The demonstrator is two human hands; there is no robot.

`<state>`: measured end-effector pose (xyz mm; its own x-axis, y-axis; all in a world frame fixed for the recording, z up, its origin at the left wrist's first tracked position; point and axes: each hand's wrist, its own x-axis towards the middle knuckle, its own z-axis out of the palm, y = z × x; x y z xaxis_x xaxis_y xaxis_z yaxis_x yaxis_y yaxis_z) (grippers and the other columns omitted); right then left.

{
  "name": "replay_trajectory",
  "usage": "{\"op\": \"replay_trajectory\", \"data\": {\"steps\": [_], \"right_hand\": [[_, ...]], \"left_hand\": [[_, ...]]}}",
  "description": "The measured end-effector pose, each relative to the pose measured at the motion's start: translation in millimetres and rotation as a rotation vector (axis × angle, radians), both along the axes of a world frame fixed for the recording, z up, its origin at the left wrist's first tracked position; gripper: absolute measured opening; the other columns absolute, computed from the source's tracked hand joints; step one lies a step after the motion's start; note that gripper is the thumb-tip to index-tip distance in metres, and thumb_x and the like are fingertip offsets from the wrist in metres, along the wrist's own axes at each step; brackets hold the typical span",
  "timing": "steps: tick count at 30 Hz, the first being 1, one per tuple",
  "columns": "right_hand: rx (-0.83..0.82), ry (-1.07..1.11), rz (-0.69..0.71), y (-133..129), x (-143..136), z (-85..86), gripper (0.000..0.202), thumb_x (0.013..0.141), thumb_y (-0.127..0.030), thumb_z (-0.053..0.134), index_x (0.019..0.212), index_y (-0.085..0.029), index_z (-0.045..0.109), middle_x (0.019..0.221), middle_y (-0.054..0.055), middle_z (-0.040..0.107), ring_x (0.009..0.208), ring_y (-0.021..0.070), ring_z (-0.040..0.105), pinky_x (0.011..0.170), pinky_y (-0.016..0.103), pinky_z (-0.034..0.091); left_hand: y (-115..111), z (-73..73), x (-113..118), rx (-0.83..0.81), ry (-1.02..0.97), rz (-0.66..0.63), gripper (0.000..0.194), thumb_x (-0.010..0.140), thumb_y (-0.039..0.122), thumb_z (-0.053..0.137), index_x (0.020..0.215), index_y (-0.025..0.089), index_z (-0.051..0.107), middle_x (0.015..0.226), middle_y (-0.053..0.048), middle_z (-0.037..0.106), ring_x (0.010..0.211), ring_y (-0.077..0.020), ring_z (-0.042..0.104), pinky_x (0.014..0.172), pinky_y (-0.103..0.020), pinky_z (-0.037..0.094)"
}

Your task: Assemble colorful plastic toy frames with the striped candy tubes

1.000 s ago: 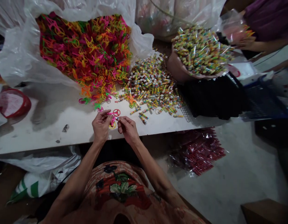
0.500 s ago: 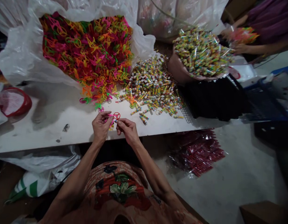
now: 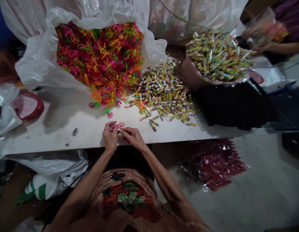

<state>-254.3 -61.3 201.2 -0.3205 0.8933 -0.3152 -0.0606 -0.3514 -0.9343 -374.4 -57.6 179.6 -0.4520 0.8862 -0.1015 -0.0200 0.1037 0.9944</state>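
Observation:
My left hand (image 3: pixel 110 137) is closed in a pinch on a small pink plastic toy piece (image 3: pixel 114 126) with a red ring (image 3: pixel 121 125) at its far end. My right hand (image 3: pixel 133 138) meets it from the right, thumb and fingers pressed together on a small white-ended tube (image 3: pixel 119 130), mostly covered by the fingers. The two hands nearly touch above the white table's front edge. Just beyond them lie a few loose plastic pieces (image 3: pixel 109 114) and a heap of small colourful wrapped tubes (image 3: pixel 164 88).
A white plastic bag (image 3: pixel 33 69) full of bright plastic pieces (image 3: pixel 101 54) lies open at the back. Tubes fill a pinkish basin (image 3: pixel 188 72), with a black stack (image 3: pixel 231 104) beside it. A red basket (image 3: pixel 39 108) stands left. Another person's hand (image 3: pixel 262 48) holds a clear bag.
The view has shifted, so the table's contents sit further right. My hands stay together, with the tube still at the pink piece. The other person's bag has been raised.

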Motion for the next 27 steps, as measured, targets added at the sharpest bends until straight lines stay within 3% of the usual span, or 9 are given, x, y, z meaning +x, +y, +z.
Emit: {"op": "replay_trajectory", "data": {"steps": [5,10,16,27], "right_hand": [[0.133,-0.18,-0.024,4,-11,-14.2,0.032,0.088,-0.044,0.055,0.093,-0.016,0.069,0.069,-0.001,0.059,0.058,0.0104,0.051,0.056,0.023,0.042],[0.44,-0.748,-0.055,3,-14,-8.0,0.025,0.093,-0.036,0.056,0.108,-0.019,0.066,0.101,0.008,0.067,0.093,0.0176,0.061,0.083,0.028,0.046],[0.557,-1.043,0.073,0,-13,4.2,0.028,0.1,-0.037,0.044,0.109,-0.018,0.062,0.1,0.009,0.064,0.089,0.0165,0.062,0.069,0.023,0.042],[0.696,-1.171,0.158,8,-4,-3.2,0.035,0.102,-0.037,0.038,0.099,-0.015,0.064,0.09,0.009,0.065,0.076,0.013,0.06,0.057,0.023,0.03]], "left_hand": [[7,-4.7,-7,-0.042,-0.009,-0.023,0.023,0.075,0.031,0.061,0.095,0.02,0.06,0.077,0.002,0.058,0.064,-0.0101,0.054,0.059,-0.021,0.043],[17,-0.9,-5,-0.011,-0.081,-0.045,0.027,0.071,0.034,0.062,0.094,0.02,0.06,0.079,0.001,0.06,0.068,-0.0104,0.058,0.061,-0.021,0.045],[20,9.6,-3,-0.011,-0.107,-0.034,0.029,0.06,0.034,0.067,0.084,0.018,0.063,0.064,0.003,0.057,0.056,-0.0085,0.053,0.053,-0.02,0.042],[20,17.9,-4,-0.129,-0.237,-0.07,0.03,0.051,0.031,0.072,0.076,0.016,0.065,0.057,0.003,0.061,0.051,-0.0091,0.054,0.049,-0.02,0.041]]}}
